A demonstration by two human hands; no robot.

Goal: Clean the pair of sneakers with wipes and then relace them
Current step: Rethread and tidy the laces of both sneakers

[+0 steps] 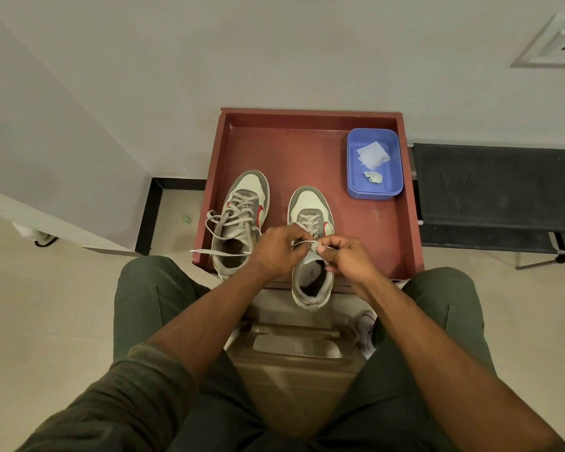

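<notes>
Head cam: L hand [276, 251] & R hand [346, 256] both pinch the lace [310, 245] over the R shoe [311, 243], fingers curled tight. L shoe [238, 223] beside it, laces loose. Both on red tray [307, 151]; wipes [372, 156] in blue tub [353, 164] at back.

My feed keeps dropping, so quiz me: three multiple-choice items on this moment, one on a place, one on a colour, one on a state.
1. Where is the blue tub?
A. far right corner of the red tray
B. on the floor
C. between the sneakers

2. What colour are the laces?
A. black
B. grey
C. red

3. What are the hands doing?
A. resting open on the knees
B. wiping a sole
C. pinching the lace of the right-side sneaker

Key: 1 A, the tub sits by the tray's far right wall. 2 B, both sneakers carry pale grey laces. 3 C, left hand and right hand fingers meet on the lace.
</notes>
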